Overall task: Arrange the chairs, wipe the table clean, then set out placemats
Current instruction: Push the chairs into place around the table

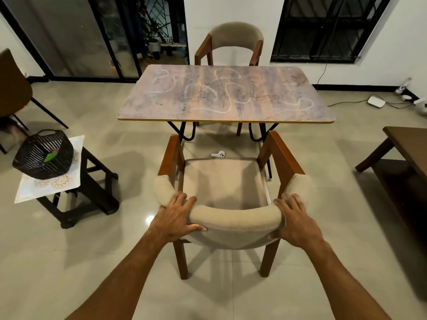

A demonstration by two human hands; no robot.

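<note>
- At six o'clock from the table [226, 95], near chair [225, 181]; left hand [176, 219] grips its padded backrest [235, 219]
- Right hand [297, 224] clamps the backrest's other end

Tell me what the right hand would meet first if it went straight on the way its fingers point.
The right hand grips the near chair's backrest, so that comes first. Straight past it, probably the seat cushion, then the table's near edge; depth is hard to judge.
</note>
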